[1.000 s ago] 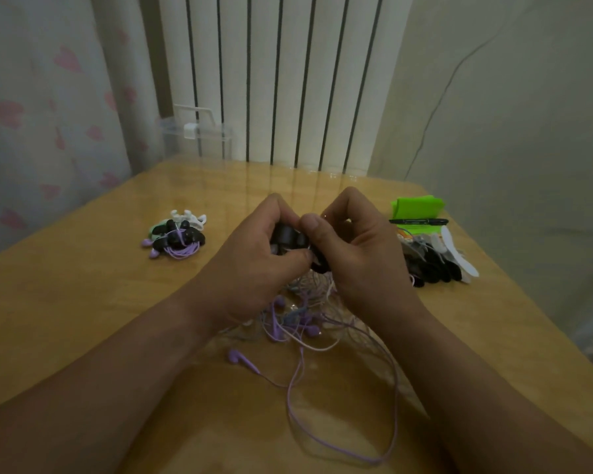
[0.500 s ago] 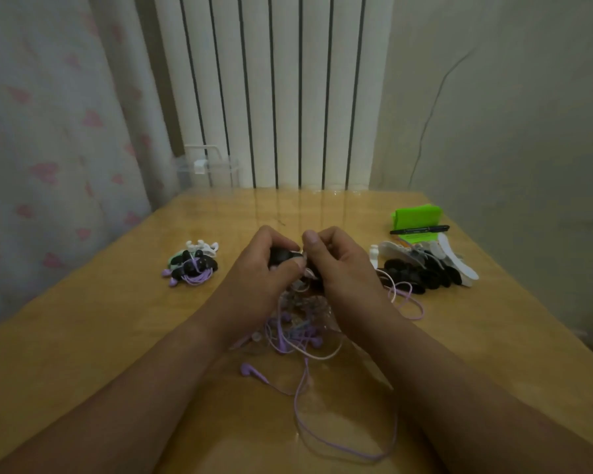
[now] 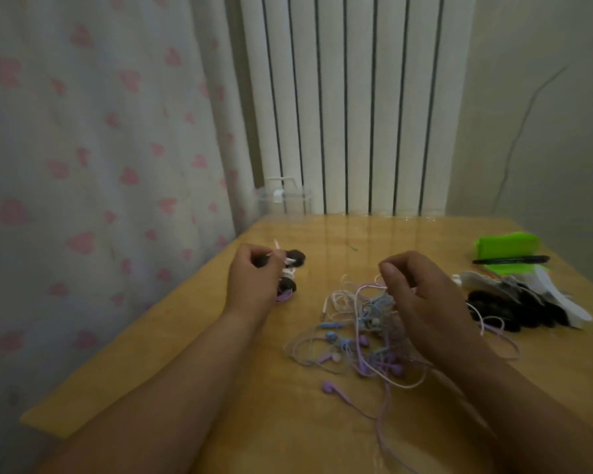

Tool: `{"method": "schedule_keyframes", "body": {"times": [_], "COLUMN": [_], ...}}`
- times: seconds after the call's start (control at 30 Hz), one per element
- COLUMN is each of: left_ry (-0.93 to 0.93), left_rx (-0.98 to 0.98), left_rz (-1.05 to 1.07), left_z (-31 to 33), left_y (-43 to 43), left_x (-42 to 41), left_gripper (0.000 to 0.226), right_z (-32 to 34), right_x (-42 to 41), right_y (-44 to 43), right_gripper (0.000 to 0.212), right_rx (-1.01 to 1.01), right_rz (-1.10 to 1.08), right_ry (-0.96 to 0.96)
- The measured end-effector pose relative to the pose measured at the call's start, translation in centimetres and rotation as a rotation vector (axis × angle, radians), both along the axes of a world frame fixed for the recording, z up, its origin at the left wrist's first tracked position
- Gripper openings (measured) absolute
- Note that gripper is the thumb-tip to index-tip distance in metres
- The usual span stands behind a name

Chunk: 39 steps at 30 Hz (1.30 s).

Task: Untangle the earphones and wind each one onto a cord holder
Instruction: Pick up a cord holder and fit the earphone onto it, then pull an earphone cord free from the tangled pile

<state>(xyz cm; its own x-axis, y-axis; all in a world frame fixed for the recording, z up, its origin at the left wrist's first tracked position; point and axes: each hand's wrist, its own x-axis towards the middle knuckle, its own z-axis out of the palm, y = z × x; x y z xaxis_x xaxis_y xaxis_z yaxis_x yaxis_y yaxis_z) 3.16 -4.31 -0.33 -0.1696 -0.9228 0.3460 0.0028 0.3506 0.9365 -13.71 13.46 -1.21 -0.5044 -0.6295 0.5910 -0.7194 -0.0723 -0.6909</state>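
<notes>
Earphones (image 3: 356,333) in purple, blue and pale pink lie tangled on the wooden table (image 3: 322,422), under the right hand (image 3: 421,295) and just to its left. That hand hangs over the heap with its fingers curled and the thumb tip close to the forefinger; blur hides whether a cord is pinched between them. One purple earbud (image 3: 329,387) lies apart from the heap, nearer the person. The left hand (image 3: 254,282) is curled round a black cord holder (image 3: 295,259) wound with pale cord, which sticks out past its fingertips. Beside those fingers, on the near side, sits a second wound holder (image 3: 287,286) carrying purple cord. To the right of the right hand lie spare black holders (image 3: 493,309), white strips (image 3: 558,295), a black pen (image 3: 510,260) and a green pad (image 3: 507,241).
</notes>
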Motion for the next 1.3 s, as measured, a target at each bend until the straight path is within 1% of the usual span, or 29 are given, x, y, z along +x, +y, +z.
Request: {"method": "schedule_keyframes", "body": {"times": [0.07, 0.1, 0.2, 0.23, 0.3, 0.43, 0.53, 0.6, 0.67, 0.73, 0.8, 0.87, 0.97, 1.03, 1.13, 1.17, 1.2, 1.23, 1.3], "left_ry": [-0.101, -0.188, -0.532, -0.594, -0.644, -0.645, -0.585, -0.534, -0.494, -0.437, -0.398, -0.411, -0.463, -0.473, -0.459, -0.451, -0.436, -0.417, -0.376], "left_rx": [-0.058, -0.107, -0.336, -0.378, -0.403, -0.321, -0.35, -0.382, -0.438, -0.492, -0.505, -0.501, -0.526, -0.526, -0.452, -0.427, -0.402, -0.38, -0.347], "left_rz": [0.08, 0.091, 0.178, 0.197, 0.211, 0.199, 0.203, 0.178, 0.124, 0.032, -0.063, -0.138, -0.216, -0.23, -0.231, -0.229, -0.225, -0.221, -0.219], "left_z": [-1.2, -1.9, -4.1, -4.5, -3.9, -4.0, -3.8, -3.2, -3.0, -2.8, -2.7, -3.0, -4.4, -4.9, -4.8, -4.7, -4.7, -4.6, -4.2], "left_y": [-2.2, -2.9, -4.3, -4.5, -5.1, -6.0, -4.8, -3.7, -2.0, 0.0, 2.1, 3.9, 5.7, 5.9, 5.6, 5.5, 5.4, 5.4, 5.2], "left_x": [0.5, 0.5, -0.1, -0.5, -0.6, -0.9, -0.7, -0.5, -0.3, 0.0, 0.4, 1.0, 1.8, 1.9, 1.5, 1.3, 1.2, 1.1, 0.5], "left_gripper": [0.021, 0.022, 0.026, 0.024, 0.021, 0.028, 0.05, 0.057, 0.052, 0.04, 0.025, 0.015, 0.012, 0.01, 0.007, 0.007, 0.008, 0.009, 0.013], "right_z": [0.0, -0.1, -0.3, -0.3, 0.0, -0.2, -0.3, -0.3, -0.2, -0.3, -0.1, 0.3, 1.0, 1.5, 2.7, 3.2, 3.7, 4.3, 4.8], "right_x": [0.1, 0.2, 0.0, -0.2, -0.2, -0.7, -0.9, -1.0, -1.2, -1.4, -1.7, -2.1, -3.2, -4.1, -5.2, -5.5, -5.6, -5.8, -5.8], "right_y": [0.0, 0.0, 0.0, 0.1, 0.1, 0.1, 0.0, 0.0, 0.1, 0.2, 0.3, 0.6, 1.4, 1.9, 2.3, 2.4, 2.7, 3.0, 3.7], "right_gripper": [0.014, 0.015, 0.019, 0.02, 0.021, 0.024, 0.026, 0.027, 0.028, 0.028, 0.028, 0.029, 0.035, 0.037, 0.035, 0.032, 0.028, 0.023, 0.018], "right_rx": [-0.006, -0.006, -0.002, -0.013, -0.062, -0.052, -0.041, -0.041, -0.042, -0.038, -0.034, -0.046, -0.084, -0.107, -0.135, -0.117, -0.065, 0.018, 0.201], "right_rz": [-0.012, -0.016, -0.04, -0.045, -0.048, -0.082, -0.087, -0.099, -0.103, -0.108, -0.116, -0.114, -0.136, -0.154, -0.163, -0.152, -0.13, -0.108, -0.089], "right_ry": [0.005, 0.005, -0.02, -0.048, -0.131, -0.13, -0.128, -0.128, -0.13, -0.126, -0.123, -0.13, -0.168, -0.261, -0.535, -0.595, -0.61, -0.576, -0.431]}}
